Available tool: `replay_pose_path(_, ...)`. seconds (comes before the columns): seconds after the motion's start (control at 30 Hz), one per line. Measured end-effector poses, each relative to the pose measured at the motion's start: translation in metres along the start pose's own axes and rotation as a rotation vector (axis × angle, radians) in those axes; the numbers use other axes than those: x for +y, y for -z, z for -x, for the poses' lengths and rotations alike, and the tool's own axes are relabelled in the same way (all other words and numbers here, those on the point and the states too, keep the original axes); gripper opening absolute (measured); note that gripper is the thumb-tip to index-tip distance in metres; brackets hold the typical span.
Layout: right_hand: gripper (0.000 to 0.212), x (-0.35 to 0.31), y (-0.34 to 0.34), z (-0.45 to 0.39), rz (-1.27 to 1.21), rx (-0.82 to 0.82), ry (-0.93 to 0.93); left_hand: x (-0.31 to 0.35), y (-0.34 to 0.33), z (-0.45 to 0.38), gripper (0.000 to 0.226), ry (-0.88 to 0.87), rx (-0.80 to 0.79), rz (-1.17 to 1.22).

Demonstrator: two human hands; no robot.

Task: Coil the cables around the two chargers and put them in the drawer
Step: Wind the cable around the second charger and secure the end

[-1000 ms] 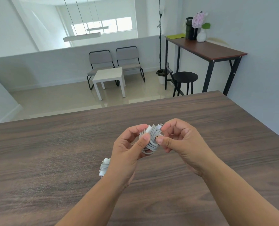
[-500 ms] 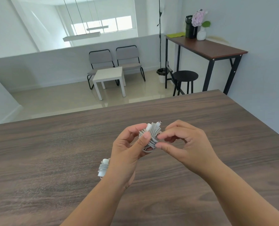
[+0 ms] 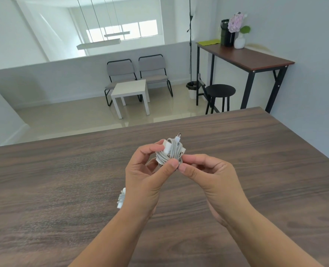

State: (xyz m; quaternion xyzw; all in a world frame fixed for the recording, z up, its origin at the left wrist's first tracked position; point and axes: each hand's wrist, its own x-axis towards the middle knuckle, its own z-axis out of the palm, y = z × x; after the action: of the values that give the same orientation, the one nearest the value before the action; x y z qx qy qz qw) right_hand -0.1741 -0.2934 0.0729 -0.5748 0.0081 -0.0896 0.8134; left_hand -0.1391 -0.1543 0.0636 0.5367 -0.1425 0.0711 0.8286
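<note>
Holding a wrapped charger point(image 3: 170, 152) above the middle of the desk point(image 3: 63, 180), both hands meet at centre frame. The left hand point(image 3: 143, 177) grips the bundle, thumb pressed against its near side and fingers point(image 3: 150, 150) curled round the far side. The right hand point(image 3: 208, 175) pinches the lower right edge of the coil between thumb and forefinger, the other fingers loosely curled and holding nothing else.

Nearest item of note: a second charger point(image 3: 121, 197), white with grey cable wound round it, lies on the desk at lower centre-left, mostly hidden behind the left wrist. Only its left end shows, so whether its wrap is complete cannot be confirmed.

On the held charger, the grey cable is wound in many turns over the white body. The connector tip point(image 3: 178, 135) stands up free at the top of the bundle, not tucked in.

Assessment: coiling appears finished or nearly so on both units; the held one looks to need only its loose end secured. The stowing step is not done. No drawer is visible in this view.

Beyond the desk, in the upper frame: a white side table point(image 3: 131, 89), two grey chairs point(image 3: 138, 72), a black stool point(image 3: 220, 90) and a high table point(image 3: 242, 56) carrying a vase of flowers.

Markings: no brand, label or legible writing is discernible on the chargers or elsewhere.
</note>
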Motion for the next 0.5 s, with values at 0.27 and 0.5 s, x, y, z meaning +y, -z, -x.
replay_pose_path(0.27, 0.025, -0.016, 0.000, 0.002, -0.011, -0.080, -0.143, 0.006, 0.002, 0.000, 0.034, -0.072, -0.072, -0.109)
replay_pose_path(0.5, 0.026, -0.028, 0.005, -0.006, 0.339, -0.095, -0.124, 0.006, 0.005, 0.007, 0.032, -0.340, -0.124, -0.541)
